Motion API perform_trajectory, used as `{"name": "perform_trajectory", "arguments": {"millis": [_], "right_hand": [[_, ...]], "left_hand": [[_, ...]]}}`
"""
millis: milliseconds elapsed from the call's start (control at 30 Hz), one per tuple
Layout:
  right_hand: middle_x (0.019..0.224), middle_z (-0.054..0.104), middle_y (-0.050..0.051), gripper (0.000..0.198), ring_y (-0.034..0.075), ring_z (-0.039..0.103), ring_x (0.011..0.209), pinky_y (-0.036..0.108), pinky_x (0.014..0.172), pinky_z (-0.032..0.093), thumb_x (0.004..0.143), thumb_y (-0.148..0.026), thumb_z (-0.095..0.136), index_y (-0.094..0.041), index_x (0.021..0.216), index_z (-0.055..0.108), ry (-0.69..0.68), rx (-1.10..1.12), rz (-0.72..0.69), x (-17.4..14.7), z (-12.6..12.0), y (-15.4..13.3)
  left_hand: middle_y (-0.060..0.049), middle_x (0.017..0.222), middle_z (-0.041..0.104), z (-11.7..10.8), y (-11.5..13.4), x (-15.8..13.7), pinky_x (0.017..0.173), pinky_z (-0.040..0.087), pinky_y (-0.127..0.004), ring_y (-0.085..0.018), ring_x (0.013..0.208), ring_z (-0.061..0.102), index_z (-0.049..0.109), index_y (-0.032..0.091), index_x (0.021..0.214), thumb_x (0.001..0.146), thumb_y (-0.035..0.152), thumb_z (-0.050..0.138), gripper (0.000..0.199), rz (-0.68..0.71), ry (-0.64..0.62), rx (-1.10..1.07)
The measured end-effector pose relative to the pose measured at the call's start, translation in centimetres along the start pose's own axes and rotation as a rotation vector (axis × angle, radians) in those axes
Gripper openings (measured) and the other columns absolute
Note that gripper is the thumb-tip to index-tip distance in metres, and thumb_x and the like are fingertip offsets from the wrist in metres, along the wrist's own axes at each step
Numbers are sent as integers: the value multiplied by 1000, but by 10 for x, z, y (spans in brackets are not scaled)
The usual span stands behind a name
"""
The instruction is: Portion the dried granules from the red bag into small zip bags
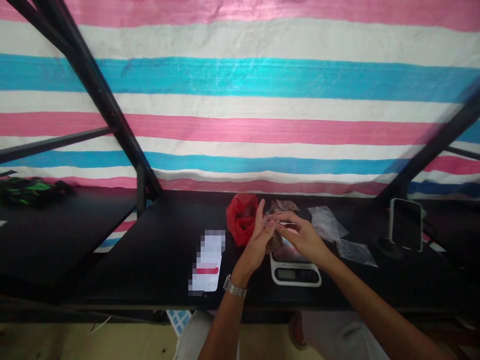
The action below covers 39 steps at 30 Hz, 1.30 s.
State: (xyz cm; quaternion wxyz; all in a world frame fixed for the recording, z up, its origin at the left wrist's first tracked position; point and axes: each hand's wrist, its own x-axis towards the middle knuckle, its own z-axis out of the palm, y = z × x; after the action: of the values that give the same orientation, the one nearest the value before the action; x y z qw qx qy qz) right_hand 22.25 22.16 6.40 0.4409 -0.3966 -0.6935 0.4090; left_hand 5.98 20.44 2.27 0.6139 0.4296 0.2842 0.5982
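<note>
Both of my hands meet over the left side of a white digital kitchen scale. Between my left hand and my right hand is a small clear plastic bag with brownish contents, its top edge pinched in the fingers of both. My left thumb presses near the bag's mouth while the forefinger points up. Just behind my left hand stands a red plastic bag, open at the top with something dark inside. Beyond my fingers lies another clear bag with reddish-brown contents.
Flat clear bags lie right of the scale, with another clear bag nearer. A phone on a stand is at the right. A pixelated white object lies left on the black table. Black frame bars slope behind.
</note>
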Motion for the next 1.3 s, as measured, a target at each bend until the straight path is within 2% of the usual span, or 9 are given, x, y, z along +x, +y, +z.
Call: {"name": "perform_trajectory", "arguments": {"millis": [133,267,400,533,633,733,800,1033,1300], "right_hand": [[112,80,10,38,24,77,98,38,89,63,84,-55,80,-21,102,77,106,59,89,-2,2,7],[106,82,10,32,24,77,94,37,86,62,89,-43,75,-19,109,76,98,23,134,14,16,14],[109,83,11,26,23,78,100,37,95,59,95,-29,68,-17,115,78,-32,-89,156,46,37,12],[118,81,11,26,22,75,108,36,102,54,101,-20,59,-18,116,79,-86,-410,64,68,52,7],[127,75,13,28,26,71,118,37,105,50,99,-23,66,-20,125,77,-242,-733,-23,66,58,4],[133,69,16,36,29,71,117,35,96,52,96,-34,75,-21,130,75,-413,-959,28,60,59,1],[129,70,16,26,29,72,112,33,89,51,98,-33,72,-21,121,77,-495,-1040,67,60,58,0],[102,77,10,13,21,69,92,28,81,47,94,-8,63,-14,99,73,-504,-817,-66,95,51,4],[104,76,10,23,22,68,96,31,89,51,85,-1,59,-14,99,72,-405,-767,-198,142,32,-6]], "left_hand": [[-9,140,73,4,2,-3,117,50,-45,-28,132,68,47,33,158,86,57,83,85,-32,-22,-48],[-11,124,78,3,-5,-2,103,58,-43,-28,115,75,69,22,119,80,66,83,61,-20,186,3],[-11,115,80,-14,-7,2,99,59,-39,-27,109,75,72,19,110,80,62,83,53,-2,436,42],[-9,107,79,-43,11,5,88,60,-35,-23,97,75,70,18,111,84,55,77,47,36,576,44],[-5,99,77,-63,30,8,81,59,-32,-19,86,73,68,18,108,86,50,72,38,86,583,107],[-4,93,75,-75,41,15,77,60,-32,-18,79,71,68,18,106,90,44,66,31,48,547,215],[-5,91,75,-79,43,24,79,60,-32,-18,79,71,70,18,103,89,40,68,26,35,545,257],[-5,78,73,-78,40,47,75,59,-31,-19,74,70,71,17,86,83,29,78,15,18,586,331],[-4,84,71,-89,59,35,64,55,-25,-16,70,68,66,17,96,91,29,65,13,52,750,335]]}}
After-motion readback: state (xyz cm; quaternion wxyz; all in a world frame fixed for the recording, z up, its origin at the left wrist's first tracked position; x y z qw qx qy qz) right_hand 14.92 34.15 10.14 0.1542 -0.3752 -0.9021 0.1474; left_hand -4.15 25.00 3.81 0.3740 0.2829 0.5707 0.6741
